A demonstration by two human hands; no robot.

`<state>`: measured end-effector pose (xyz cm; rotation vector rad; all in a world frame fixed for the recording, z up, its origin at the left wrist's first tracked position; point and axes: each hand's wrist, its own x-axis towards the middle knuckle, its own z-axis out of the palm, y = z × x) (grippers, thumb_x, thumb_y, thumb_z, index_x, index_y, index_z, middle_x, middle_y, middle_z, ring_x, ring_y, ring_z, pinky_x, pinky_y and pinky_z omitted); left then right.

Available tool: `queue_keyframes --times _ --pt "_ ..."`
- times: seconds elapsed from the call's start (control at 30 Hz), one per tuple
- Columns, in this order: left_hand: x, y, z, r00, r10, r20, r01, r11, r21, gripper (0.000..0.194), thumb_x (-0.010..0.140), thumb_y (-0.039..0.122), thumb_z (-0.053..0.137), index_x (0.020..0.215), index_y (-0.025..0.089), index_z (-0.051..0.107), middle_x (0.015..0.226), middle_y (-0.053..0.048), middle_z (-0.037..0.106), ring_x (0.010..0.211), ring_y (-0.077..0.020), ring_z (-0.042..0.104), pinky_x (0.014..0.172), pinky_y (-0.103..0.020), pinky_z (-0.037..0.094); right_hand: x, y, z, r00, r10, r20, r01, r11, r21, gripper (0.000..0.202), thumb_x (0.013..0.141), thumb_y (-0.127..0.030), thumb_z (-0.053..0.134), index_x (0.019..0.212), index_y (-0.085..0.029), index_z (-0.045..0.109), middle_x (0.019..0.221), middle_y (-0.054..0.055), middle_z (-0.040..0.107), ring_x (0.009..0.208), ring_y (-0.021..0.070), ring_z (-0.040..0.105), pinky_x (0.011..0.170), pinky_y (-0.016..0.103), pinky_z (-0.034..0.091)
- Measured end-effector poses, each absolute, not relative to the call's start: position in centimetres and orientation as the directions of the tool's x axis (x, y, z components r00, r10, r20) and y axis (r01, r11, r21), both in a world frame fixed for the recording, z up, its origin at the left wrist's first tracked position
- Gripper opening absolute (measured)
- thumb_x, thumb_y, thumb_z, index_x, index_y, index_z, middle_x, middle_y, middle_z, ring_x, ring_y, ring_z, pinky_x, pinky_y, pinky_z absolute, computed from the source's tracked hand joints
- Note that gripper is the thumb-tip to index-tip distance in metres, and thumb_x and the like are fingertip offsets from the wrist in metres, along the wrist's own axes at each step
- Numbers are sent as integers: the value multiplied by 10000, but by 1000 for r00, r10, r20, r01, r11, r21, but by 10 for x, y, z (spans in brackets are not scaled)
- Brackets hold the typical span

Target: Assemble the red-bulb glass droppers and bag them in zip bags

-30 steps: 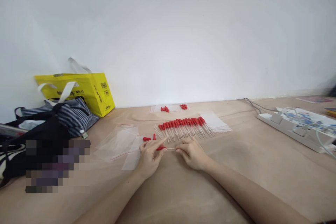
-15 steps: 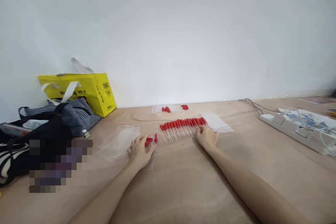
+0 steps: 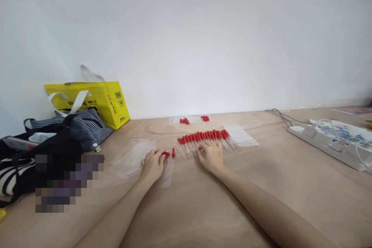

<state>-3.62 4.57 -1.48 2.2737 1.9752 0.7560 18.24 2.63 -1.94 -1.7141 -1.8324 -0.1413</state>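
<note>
A row of thin pale tubes with red rubber bulbs (image 3: 203, 136), which look like droppers, lies on the table ahead of me. My right hand (image 3: 211, 156) is over the tubes in the middle of the row. Its fingers are curled with thumb and forefinger close together, and whatever they pinch is hidden. My left hand (image 3: 153, 164) has its fingers closed on loose red rubber bulbs (image 3: 166, 154). One more single bulb (image 3: 173, 152) stands just to their right. Under and beside that hand lies a clear plastic bag (image 3: 166, 176).
Clear zip bags (image 3: 133, 155) lie left of my left hand. White bags (image 3: 240, 136) are stacked right of the row. Smaller heaps of red bulbs (image 3: 184, 121) rest near the wall. Bags (image 3: 116, 104) stand at left, and a white power strip (image 3: 322, 143) with cables sits at right.
My right hand has moved left, from the right end of the row to its middle. The left fingers have drawn in around the loose red bulbs.
</note>
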Motion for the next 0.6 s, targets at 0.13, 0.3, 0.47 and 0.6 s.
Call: queue_keyframes --times 0.13,0.3,0.47,0.6 --pt "-38 48 -16 121 924 362 902 -255 349 211 797 195 429 920 215 599 984 -47 598 937 -209 534 747 -326 401 148 25 -15 -101 892 440 918 254 -305 192 794 -310 464 753 -212 624 824 32 617 843 165 489 732 312 213" --pt "-38 49 -16 156 906 394 872 -314 377 90 735 165 491 791 173 561 808 -37 622 775 -174 571 681 -282 424 122 30 -11 -12 935 354 951 120 -286 251 765 -367 487 813 -164 626 894 97 616 874 221 494 773 367 224" --pt "-38 50 -19 160 887 433 832 -357 424 82 703 163 509 781 171 532 769 -29 622 740 -168 584 659 -273 443 113 34 -9 18 960 281 972 50 -231 261 800 -269 428 880 -119 627 922 142 620 905 247 493 799 399 233" --pt "-37 50 -19 147 859 491 791 -400 463 112 744 232 472 804 171 544 808 -37 630 759 -163 587 688 -278 459 112 34 -8 11 969 246 979 40 -202 270 824 -207 390 914 -104 623 914 152 627 901 252 498 811 400 238"
